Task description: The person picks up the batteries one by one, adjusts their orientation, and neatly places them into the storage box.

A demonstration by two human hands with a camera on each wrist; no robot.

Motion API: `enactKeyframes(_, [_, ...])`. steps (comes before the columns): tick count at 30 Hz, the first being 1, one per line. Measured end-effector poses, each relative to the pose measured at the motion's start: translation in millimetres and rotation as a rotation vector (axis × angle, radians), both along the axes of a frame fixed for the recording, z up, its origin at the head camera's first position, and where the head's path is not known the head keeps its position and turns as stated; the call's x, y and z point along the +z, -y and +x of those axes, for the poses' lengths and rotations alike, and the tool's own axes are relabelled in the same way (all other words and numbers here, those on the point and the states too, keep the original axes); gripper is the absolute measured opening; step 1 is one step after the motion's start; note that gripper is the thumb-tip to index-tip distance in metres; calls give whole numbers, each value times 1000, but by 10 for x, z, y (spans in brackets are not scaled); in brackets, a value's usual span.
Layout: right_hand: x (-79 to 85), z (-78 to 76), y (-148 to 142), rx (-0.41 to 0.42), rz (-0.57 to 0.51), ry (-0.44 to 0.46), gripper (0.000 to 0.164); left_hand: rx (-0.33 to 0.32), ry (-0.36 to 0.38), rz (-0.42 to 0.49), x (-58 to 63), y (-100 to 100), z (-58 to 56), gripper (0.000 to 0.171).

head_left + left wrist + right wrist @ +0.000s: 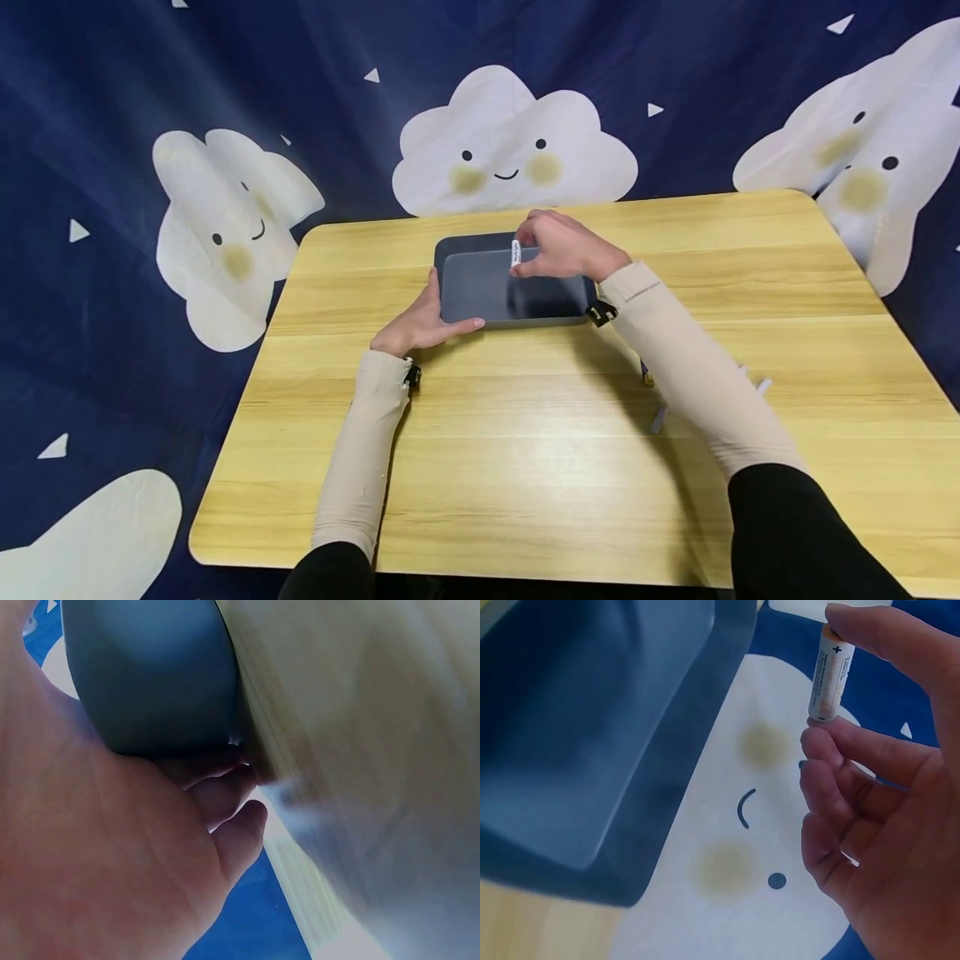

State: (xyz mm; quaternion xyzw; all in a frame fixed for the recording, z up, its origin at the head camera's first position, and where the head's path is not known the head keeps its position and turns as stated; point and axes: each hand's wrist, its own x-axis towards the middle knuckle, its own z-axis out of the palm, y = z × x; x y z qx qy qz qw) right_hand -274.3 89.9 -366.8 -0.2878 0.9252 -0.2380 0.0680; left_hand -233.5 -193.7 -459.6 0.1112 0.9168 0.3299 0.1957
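A dark grey rectangular tray (480, 287) lies toward the back of the table. My left hand (422, 323) grips its near left corner, the thumb along the near side and the fingers at the left side. In the left wrist view, the fingers bend in close beneath the tray's wall (154, 682). Over the tray, my right hand (564, 247) pinches a small white battery (831, 675) end to end between thumb and fingertip. The battery has an orange band at its plus end.
The wooden table (510, 467) backs onto a dark blue cloth (330, 100) with white clouds. By the right forearm lie a thin light grey stick (659, 419), another pale stick (763, 386) and a small dark blue and yellow thing (647, 375), partly hidden by the sleeve.
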Motion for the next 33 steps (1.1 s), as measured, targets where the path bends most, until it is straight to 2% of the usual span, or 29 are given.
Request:
enactKeyframes(7, [-39, -107, 192, 13, 29, 30, 42, 3, 2, -1, 17, -5, -3, 140])
enactKeyframes(12, [-137, -182, 328, 30, 44, 44, 44, -11, -36, 14, 5, -14, -9, 138])
enactKeyframes(17, [-219, -251, 470, 60, 85, 38, 48, -9, -14, -9, 8, -6, 1, 140])
enactKeyframes(20, [-244, -292, 559, 71, 109, 39, 51, -8, -10, 9, 13, -2, 6, 139])
enactKeyframes(28, [-401, -372, 748, 62, 181, 71, 48, -29, -31, 46, -15, 4, -10, 136])
enactKeyframes(33, [-480, -430, 860, 77, 227, 38, 37, -34, -35, 47, -13, 9, -19, 135])
